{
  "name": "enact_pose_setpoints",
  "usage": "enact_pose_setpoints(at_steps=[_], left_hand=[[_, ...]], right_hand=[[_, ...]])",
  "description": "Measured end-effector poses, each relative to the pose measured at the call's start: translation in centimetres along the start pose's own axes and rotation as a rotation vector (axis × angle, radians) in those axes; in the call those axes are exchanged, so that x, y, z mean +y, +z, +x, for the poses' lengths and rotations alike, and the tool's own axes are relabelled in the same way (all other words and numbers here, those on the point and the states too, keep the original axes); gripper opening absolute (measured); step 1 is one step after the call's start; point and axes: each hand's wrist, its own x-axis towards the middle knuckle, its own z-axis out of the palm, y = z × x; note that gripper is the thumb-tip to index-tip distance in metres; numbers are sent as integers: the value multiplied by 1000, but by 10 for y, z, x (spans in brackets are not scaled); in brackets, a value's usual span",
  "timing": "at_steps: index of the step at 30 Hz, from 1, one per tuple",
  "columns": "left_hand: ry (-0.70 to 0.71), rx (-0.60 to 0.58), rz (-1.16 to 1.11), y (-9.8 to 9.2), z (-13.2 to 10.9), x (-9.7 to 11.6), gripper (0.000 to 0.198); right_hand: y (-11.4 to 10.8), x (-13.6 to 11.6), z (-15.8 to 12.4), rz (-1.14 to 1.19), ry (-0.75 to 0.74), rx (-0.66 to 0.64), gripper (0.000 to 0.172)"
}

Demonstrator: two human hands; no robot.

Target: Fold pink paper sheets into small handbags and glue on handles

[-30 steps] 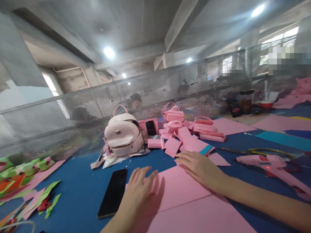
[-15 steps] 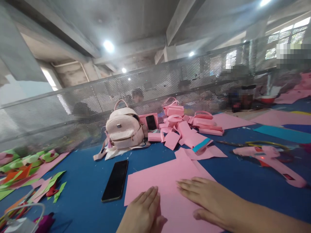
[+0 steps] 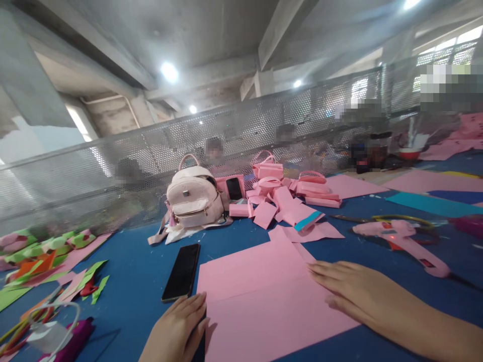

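Observation:
A large pink paper sheet (image 3: 256,306) lies on the blue table in front of me, with a crease or edge line running across it. At its left border rests my left hand (image 3: 175,327), fingers extended and close together. My right hand (image 3: 354,291) lies flat over the sheet's right side, fingers stretched out. Neither hand grips anything. A black phone (image 3: 181,271) sits just beyond my left hand, beside the sheet. More pink paper (image 3: 305,234) lies past the far edge, partly under the sheet.
A cream backpack (image 3: 194,198) stands at the back, beside a pile of pink paper bags (image 3: 317,188). To the right lies a pink glue gun (image 3: 405,241) with its light on. Green and orange paper scraps (image 3: 90,276) and a white plug (image 3: 49,334) are on the left.
My hands have moved apart toward the sheet's left and right sides. More of the sheet's middle shows, with its crosswise line.

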Motion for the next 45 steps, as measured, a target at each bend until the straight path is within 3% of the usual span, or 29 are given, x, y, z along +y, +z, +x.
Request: enact_pose_setpoints(at_steps=[5,13,17,19,21,23,28,31,37,41,45], left_hand=[[-55,47,-54,0,-2,-1,47],[122,-48,153,18,-23,-16,38],[76,-29,180,10,-14,-21,48],[-4,-33,95,3,2,-24,39],[-121,-112,-61,1,22,-28,27],[-289,-251,-321,6,43,-33,41],[-297,-375,-516,33,78,-44,80],[-299,-418,-582,41,83,-47,88],[-335,-454,-619,37,83,-43,88],[-338,-466,-643,34,83,-44,89],[-332,-458,-657,34,81,-45,86]], right_hand=[[7,5,-4,-81,-9,99,38],[21,7,-9,-210,-68,307,35],[0,5,2,-134,-41,228,31],[-12,5,15,-114,0,167,32],[-21,5,32,-60,38,82,35],[-25,4,52,23,64,0,43],[-21,3,94,111,28,-62,60],[-18,5,103,127,17,-75,59],[-21,3,103,137,13,-42,54],[-22,0,103,164,1,0,31],[-22,1,102,244,16,53,46]])
